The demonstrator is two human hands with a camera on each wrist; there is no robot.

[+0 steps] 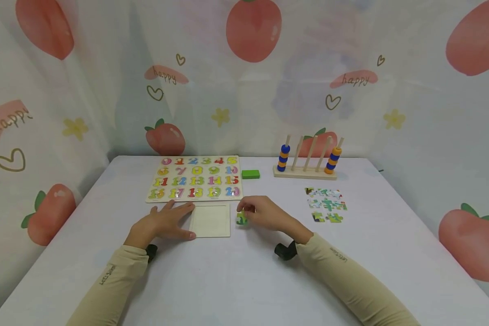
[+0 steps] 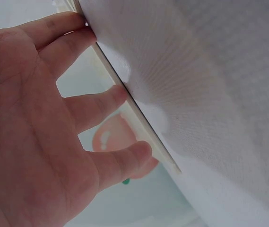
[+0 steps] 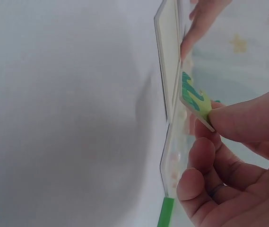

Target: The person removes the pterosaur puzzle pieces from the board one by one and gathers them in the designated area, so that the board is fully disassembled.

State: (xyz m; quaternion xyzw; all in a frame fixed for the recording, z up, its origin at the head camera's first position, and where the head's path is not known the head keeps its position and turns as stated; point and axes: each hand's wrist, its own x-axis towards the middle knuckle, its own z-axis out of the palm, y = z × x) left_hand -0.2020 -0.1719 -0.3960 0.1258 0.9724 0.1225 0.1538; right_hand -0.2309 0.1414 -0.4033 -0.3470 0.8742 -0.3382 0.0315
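Observation:
My right hand (image 1: 265, 213) pinches a green jigsaw puzzle piece (image 3: 195, 99) between thumb and fingers, just right of a pale square puzzle frame (image 1: 210, 222). In the head view the held piece is partly covered by the fingers. My left hand (image 1: 165, 225) touches the frame's left side with spread, straight fingers, the thumb at its lower left corner. Inside the frame the bare backing shows. The left wrist view has the palm and fingers (image 2: 96, 109) near a pale board edge.
Several loose puzzle pieces (image 1: 327, 204) lie at the right. Behind the frame lies a number board (image 1: 195, 179), with a green block (image 1: 250, 174) beside it. A wooden bead stand (image 1: 305, 172) with blue and orange beads stands at the back right.

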